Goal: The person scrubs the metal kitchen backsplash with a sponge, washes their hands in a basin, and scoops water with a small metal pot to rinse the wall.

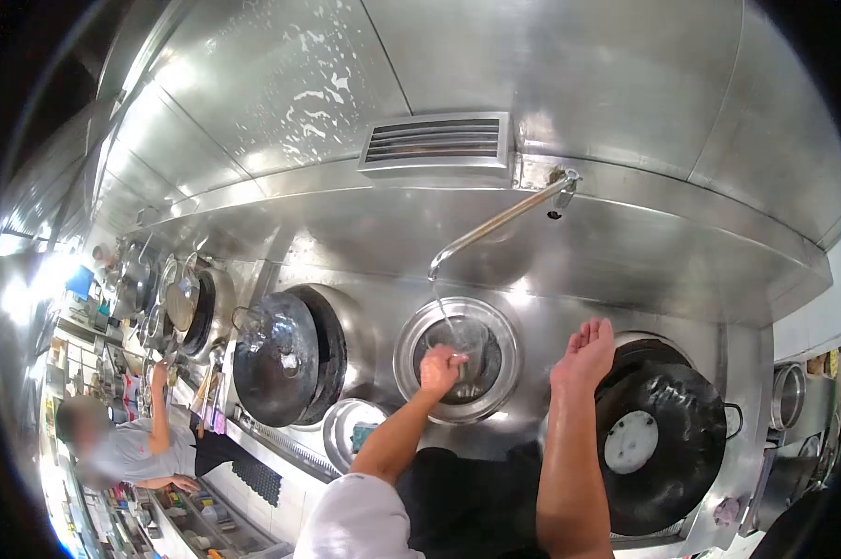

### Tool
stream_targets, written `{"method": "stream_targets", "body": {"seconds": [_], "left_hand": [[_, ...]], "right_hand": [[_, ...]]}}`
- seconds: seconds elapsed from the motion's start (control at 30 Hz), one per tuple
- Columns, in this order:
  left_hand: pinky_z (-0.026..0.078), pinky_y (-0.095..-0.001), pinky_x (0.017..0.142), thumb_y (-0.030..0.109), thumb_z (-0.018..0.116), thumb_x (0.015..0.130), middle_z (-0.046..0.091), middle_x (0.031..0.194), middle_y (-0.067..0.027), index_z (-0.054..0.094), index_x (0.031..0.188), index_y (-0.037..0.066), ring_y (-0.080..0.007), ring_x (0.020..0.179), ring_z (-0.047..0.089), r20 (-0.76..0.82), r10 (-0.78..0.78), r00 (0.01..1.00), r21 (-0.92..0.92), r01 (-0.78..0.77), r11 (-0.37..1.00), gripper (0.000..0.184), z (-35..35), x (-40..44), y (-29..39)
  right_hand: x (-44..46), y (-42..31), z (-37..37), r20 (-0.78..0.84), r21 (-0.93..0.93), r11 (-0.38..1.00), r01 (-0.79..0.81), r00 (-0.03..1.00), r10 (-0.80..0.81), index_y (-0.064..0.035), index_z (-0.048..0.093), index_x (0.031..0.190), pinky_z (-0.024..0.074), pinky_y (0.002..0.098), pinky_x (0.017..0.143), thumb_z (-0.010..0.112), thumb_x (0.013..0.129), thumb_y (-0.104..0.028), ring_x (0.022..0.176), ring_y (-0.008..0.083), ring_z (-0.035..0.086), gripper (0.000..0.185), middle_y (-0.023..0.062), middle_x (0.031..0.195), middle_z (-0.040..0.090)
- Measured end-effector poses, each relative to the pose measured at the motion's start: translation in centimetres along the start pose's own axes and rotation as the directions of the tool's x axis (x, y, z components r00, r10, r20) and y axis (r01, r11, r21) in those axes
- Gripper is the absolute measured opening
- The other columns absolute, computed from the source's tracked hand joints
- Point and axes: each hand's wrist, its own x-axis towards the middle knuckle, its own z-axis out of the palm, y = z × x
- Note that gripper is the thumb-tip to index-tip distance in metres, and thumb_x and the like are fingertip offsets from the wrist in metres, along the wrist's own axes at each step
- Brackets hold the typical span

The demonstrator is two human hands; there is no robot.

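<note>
My left hand (442,370) is closed over a round metal basin (409,387) set in the steel counter. Something dark and blurred shows beside its fingers, but what it grips I cannot make out. Water (447,317) runs from the spout of a long swivel faucet (495,226) into the basin. To the right, my right hand (588,352) is raised with nothing in it, its fingers loosely curved. Just beyond it a large black wok (672,466) leans on its burner, a whitish round patch (632,442) on its inner face.
At left, another wok (276,359) leans on a burner ring. A metal bowl (344,419) holding a green cloth (361,434) sits near my left forearm. A co-worker (146,447) stands farther left. A vent (434,143) juts from the steel back wall.
</note>
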Motion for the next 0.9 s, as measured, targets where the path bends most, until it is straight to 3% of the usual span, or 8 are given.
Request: {"method": "stream_targets", "body": {"seconds": [0.1, 0.2, 0.3, 0.37, 0.47, 0.53, 0.77, 0.9], "left_hand": [[0.050, -0.0465, 0.068, 0.026, 0.078, 0.079, 0.065, 0.082, -0.0153, 0.070, 0.080, 0.004, -0.0360, 0.074, 0.063, -0.100, -0.229, 0.968, -0.084, 0.222, 0.972, 0.024, -7.7, 2.5, 3.2], [0.049, -0.0459, 0.068, 0.028, 0.078, 0.079, 0.062, 0.077, -0.0137, 0.068, 0.077, 0.003, -0.0363, 0.072, 0.060, -0.063, 0.102, 0.993, 0.167, -0.091, 0.982, 0.027, -18.1, 8.9, 6.9], [0.049, -0.0458, 0.067, 0.030, 0.077, 0.079, 0.062, 0.077, -0.0135, 0.065, 0.075, 0.003, -0.0365, 0.071, 0.059, 0.114, 0.367, 0.923, 0.374, -0.382, 0.845, 0.029, -27.7, 15.5, 13.1], [0.049, -0.0464, 0.068, 0.030, 0.077, 0.079, 0.061, 0.077, -0.0142, 0.065, 0.075, 0.004, -0.0371, 0.073, 0.060, 0.246, 0.429, 0.869, 0.473, -0.494, 0.730, 0.029, -32.1, 19.3, 16.4], [0.048, -0.0485, 0.067, 0.030, 0.078, 0.077, 0.061, 0.078, -0.0164, 0.065, 0.076, 0.004, -0.0398, 0.076, 0.061, 0.361, 0.479, 0.800, 0.412, -0.597, 0.688, 0.029, -35.7, 24.4, 21.0], [0.048, -0.0493, 0.068, 0.034, 0.077, 0.078, 0.064, 0.079, -0.0182, 0.068, 0.081, 0.004, -0.0407, 0.079, 0.063, 0.395, 0.451, 0.800, 0.394, -0.591, 0.704, 0.031, -36.3, 27.5, 23.5], [0.052, -0.0425, 0.075, 0.050, 0.072, 0.079, 0.071, 0.081, -0.0175, 0.075, 0.092, 0.006, -0.0332, 0.081, 0.069, 0.216, 0.180, 0.960, 0.324, -0.244, 0.914, 0.046, -33.8, 35.1, 26.5], [0.053, -0.0400, 0.076, 0.053, 0.074, 0.077, 0.072, 0.079, -0.0125, 0.076, 0.092, 0.007, -0.0276, 0.080, 0.070, 0.148, 0.148, 0.978, 0.329, -0.190, 0.925, 0.048, -35.3, 37.0, 24.7]], "right_hand": [[0.0, 0.4, 0.7, 0.154, -0.148, 0.938, 0.313, 0.944, -0.290, -0.0040, 0.045, 0.137, 0.0301, 0.0342, 0.109, 0.054, 0.099, -0.028, 0.121, 0.0192, 0.047, 0.046, 0.0066, 0.134, 0.050], [-2.2, -2.0, 4.8, 0.507, -0.264, 0.375, 0.889, 0.459, -0.729, -0.0042, 0.051, 0.133, 0.0338, 0.0395, 0.109, 0.064, 0.093, -0.019, 0.125, 0.0260, 0.049, 0.045, 0.0112, 0.133, 0.053], [-4.4, -4.4, 13.5, 0.838, -0.002, -0.208, 0.978, -0.112, -0.534, -0.0083, 0.055, 0.131, 0.0378, 0.0428, 0.107, 0.073, 0.084, -0.017, 0.126, 0.0312, 0.049, 0.051, 0.0135, 0.130, 0.056], [-3.2, -3.2, 19.6, 0.945, 0.154, -0.249, 0.956, -0.216, -0.247, -0.0116, 0.052, 0.136, 0.0352, 0.0407, 0.112, 0.074, 0.082, -0.017, 0.133, 0.0308, 0.043, 0.058, 0.0126, 0.138, 0.051], [-0.3, -0.9, 25.9, 0.971, 0.234, -0.511, 0.827, -0.219, 0.092, -0.0167, 0.046, 0.144, 0.0276, 0.0438, 0.118, 0.079, 0.078, -0.023, 0.142, 0.0318, 0.034, 0.074, 0.0123, 0.149, 0.042], [0.7, -0.1, 28.0, 0.936, 0.256, -0.677, 0.690, -0.002, 0.352, -0.0232, 0.037, 0.151, 0.0184, 0.0491, 0.122, 0.081, 0.074, -0.040, 0.147, 0.0344, 0.024, 0.090, 0.0125, 0.156, 0.030], [0.8, 1.6, 30.2, 0.908, 0.084, -0.715, 0.694, 0.243, 0.342, -0.0250, 0.025, 0.157, 0.0177, 0.0555, 0.118, 0.066, 0.071, -0.073, 0.144, 0.0409, 0.024, 0.106, 0.0175, 0.156, 0.028], [1.3, 1.2, 29.8, 0.968, 0.168, -0.674, 0.719, 0.009, 0.251, -0.0241, 0.029, 0.155, 0.0268, 0.0509, 0.112, 0.069, 0.068, -0.072, 0.131, 0.0389, 0.038, 0.107, 0.0175, 0.143, 0.042]]}}
